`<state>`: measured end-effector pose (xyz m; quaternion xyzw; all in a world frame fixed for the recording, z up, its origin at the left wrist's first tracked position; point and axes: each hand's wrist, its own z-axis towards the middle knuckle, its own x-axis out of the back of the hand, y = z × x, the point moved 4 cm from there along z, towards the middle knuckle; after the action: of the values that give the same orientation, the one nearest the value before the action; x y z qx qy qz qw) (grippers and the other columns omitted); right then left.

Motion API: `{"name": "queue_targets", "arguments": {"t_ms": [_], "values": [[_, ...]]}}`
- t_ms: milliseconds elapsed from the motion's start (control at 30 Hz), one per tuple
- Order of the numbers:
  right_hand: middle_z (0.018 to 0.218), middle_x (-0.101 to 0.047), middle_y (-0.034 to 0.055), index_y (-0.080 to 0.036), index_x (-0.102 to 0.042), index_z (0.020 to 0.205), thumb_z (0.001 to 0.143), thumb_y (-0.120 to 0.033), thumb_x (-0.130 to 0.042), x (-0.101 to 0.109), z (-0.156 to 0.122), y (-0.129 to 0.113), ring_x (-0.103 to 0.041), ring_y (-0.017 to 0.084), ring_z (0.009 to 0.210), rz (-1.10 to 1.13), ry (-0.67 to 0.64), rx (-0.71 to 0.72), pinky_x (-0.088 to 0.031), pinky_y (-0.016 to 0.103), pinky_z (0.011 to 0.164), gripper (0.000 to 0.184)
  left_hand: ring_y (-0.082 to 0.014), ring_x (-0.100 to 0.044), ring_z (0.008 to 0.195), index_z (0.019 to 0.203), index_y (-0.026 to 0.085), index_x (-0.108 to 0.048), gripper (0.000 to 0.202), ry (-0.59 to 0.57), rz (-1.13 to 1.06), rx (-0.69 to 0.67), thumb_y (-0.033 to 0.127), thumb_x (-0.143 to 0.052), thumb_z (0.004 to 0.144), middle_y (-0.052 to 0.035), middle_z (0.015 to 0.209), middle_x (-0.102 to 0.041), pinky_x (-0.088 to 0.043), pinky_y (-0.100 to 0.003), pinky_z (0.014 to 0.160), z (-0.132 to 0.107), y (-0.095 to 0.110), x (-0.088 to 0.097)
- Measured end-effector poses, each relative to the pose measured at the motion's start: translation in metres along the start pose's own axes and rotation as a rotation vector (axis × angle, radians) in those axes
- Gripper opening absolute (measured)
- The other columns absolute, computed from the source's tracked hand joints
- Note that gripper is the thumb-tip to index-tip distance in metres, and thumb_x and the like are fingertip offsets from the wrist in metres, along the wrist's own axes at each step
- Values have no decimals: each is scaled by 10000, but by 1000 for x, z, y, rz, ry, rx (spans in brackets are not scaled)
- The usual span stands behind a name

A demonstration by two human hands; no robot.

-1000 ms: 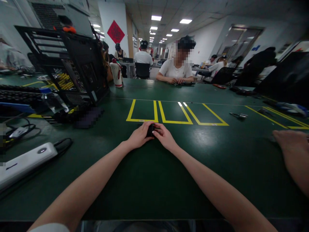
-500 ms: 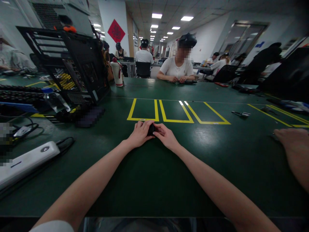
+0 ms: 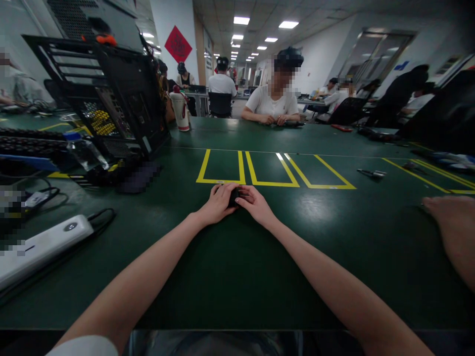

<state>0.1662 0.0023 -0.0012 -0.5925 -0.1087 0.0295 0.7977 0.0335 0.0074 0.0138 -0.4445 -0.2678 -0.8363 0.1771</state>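
At the centre of the frame, the left hand (image 3: 218, 202) and right hand (image 3: 256, 205) both close around a small black object (image 3: 234, 197) on the green table (image 3: 230, 267), just below the yellow taped boxes (image 3: 222, 168). It looks light and rigid; pinching its sides should suit.

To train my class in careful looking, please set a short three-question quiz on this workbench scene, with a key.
1. True or false: the left hand and the right hand lie far apart on the green table.
2. Where is the black object relative to the yellow tape boxes? A inside the middle box; B just on their near side; C far off to their left.
3. How many yellow tape boxes lie straight ahead of the hands?

Key: 1 false, both hands meet on the black object. 2 B. 3 three.
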Motion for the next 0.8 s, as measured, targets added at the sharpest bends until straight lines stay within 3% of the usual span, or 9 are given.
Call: {"name": "queue_targets", "arguments": {"t_ms": [100, 233, 333, 467, 667, 800], "values": [[1035, -555, 36, -225, -498, 1033, 717, -261, -588, 0, 0, 3, -548, 180, 993, 27, -48, -45, -437, 382, 887, 331, -234, -361, 1177, 1239, 214, -215, 578, -3, -10, 9, 212, -523, 749, -101, 1244, -396, -228, -435, 990, 0, 0, 1], [1046, -535, 11, -233, -498, 965, 684, -204, -618, -2, -2, -2, -541, 164, 1006, 127, -98, -3, -423, 364, 909, 307, -232, -354, 1184, 1268, 228, -178, 627, -2, -23, 24, 213, -528, 747, -97, 1262, -385, -221, -439, 994, 0, 0, 1], [1015, -532, 4, -233, -494, 926, 689, -220, -616, -3, -4, -5, -557, 151, 955, 129, -77, 10, -438, 354, 882, 267, -231, -346, 1191, 1292, 235, -137, 665, 0, -20, 35, 221, -527, 753, -98, 1277, -372, -211, -442, 999, -1, 0, 2], [936, -542, 5, -222, -501, 885, 714, -262, -588, -2, -2, -6, -565, 150, 888, 65, -4, 17, -460, 352, 828, 196, -226, -363, 1174, 1263, 230, -202, 603, 2, -4, 31, 239, -530, 757, -94, 1253, -395, -220, -432, 996, 0, 0, 1], [1051, -537, 39, -220, -492, 1026, 727, -269, -576, -1, 0, 1, -532, 172, 991, 11, -22, -44, -418, 383, 897, 314, -226, -358, 1173, 1249, 215, -213, 600, 5, -6, 32, 223, -538, 744, -94, 1240, -401, -224, -427, 993, 0, -2, 0], [1060, -527, 20, -229, -483, 994, 707, -224, -597, -3, -3, -1, -530, 163, 1012, 113, -93, -26, -409, 370, 918, 309, -229, -358, 1174, 1236, 222, -225, 588, 3, -18, 32, 214, -538, 738, -92, 1242, -397, -224, -433, 992, 0, -1, 0]]}}
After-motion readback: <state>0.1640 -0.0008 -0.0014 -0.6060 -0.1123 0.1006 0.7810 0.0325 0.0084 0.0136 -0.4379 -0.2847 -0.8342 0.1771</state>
